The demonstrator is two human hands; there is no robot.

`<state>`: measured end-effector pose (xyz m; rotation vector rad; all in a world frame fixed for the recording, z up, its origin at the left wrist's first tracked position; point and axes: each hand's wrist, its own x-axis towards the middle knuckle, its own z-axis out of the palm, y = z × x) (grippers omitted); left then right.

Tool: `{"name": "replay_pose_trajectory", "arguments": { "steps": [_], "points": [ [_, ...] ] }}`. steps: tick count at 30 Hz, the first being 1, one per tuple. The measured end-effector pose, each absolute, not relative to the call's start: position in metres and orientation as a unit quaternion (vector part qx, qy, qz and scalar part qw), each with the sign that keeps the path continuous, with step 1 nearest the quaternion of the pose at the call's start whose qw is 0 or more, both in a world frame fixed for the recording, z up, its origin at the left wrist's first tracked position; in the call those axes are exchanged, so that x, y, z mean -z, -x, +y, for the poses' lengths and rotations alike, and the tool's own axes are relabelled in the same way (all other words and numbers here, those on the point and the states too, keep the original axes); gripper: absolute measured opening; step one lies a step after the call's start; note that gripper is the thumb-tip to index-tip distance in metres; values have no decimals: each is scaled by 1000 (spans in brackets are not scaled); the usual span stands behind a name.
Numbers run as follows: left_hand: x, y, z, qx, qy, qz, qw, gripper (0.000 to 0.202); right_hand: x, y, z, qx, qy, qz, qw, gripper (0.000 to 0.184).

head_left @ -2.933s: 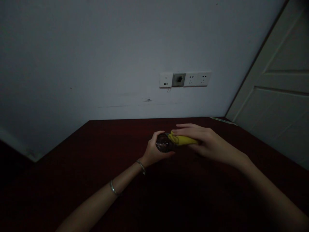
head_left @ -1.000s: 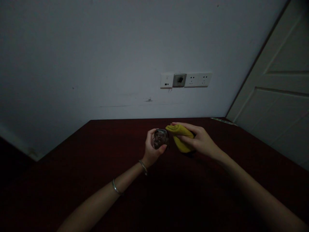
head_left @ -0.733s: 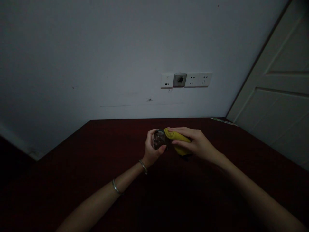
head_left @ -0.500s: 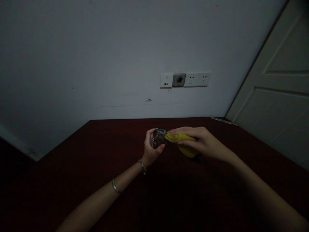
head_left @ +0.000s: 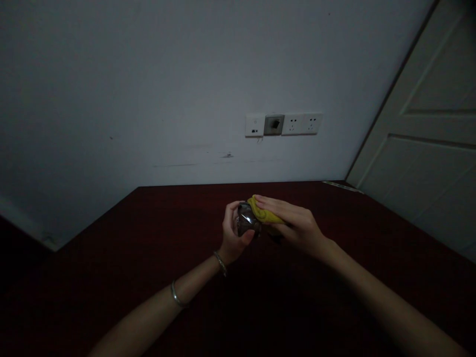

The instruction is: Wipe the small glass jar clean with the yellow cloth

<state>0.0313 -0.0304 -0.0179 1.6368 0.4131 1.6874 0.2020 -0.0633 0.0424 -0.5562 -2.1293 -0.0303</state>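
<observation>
My left hand (head_left: 233, 235) is closed round a small clear glass (head_left: 246, 218), its thumb across the near side and fingers behind. The dim light hides the exact shape of the glass; a bright glint shows on its surface. In my right hand (head_left: 293, 218) is a folded yellow cloth (head_left: 266, 214), pinched between fingers and thumb. The cloth presses against the upper right side of the glass. Both hands are above the dark red tabletop. Two bracelets circle my left wrist and forearm.
Behind the dark red table (head_left: 178, 218) rises a pale wall (head_left: 167, 89) with a row of sockets (head_left: 293, 124). A white panelled door (head_left: 427, 134) stands at the right. A thin pale strip (head_left: 342, 187) lies at the table's far right edge.
My right hand has moved left, bringing the cloth further over the glass. The cloth's hanging end is now mostly hidden behind the hand. My left hand keeps hold of the glass, which appears slightly turned.
</observation>
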Motion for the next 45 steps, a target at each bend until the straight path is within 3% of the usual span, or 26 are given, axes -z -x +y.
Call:
{"name": "replay_pose_trajectory", "arguments": {
  "steps": [9,14,19,22,30,38,41,45],
  "points": [
    [18,-29,-26,-679,-616,199,347,66,-45,-196,-72,61,168,-901,395,50],
    [26,-29,-23,-668,-602,206,386,67,-58,-203,-73,-104,260,-858,431,38],
    [30,-30,-28,-632,-585,204,465,69,-59,-210,-62,-234,393,-696,553,26],
    [31,-33,-32,-621,-590,208,471,70,-52,-207,-56,-227,425,-669,566,29],
    [26,-39,-35,-631,-610,195,438,69,-44,-201,-62,-125,348,-797,477,37],
    [16,-45,-43,-651,-571,219,449,65,-47,-202,-66,-35,270,-826,494,42],
    [15,-46,-44,-660,-555,235,449,64,-50,-201,-70,-35,259,-834,485,42],
    [19,-43,-42,-662,-562,229,440,65,-58,-203,-73,-118,313,-801,497,27]
  ]
}}
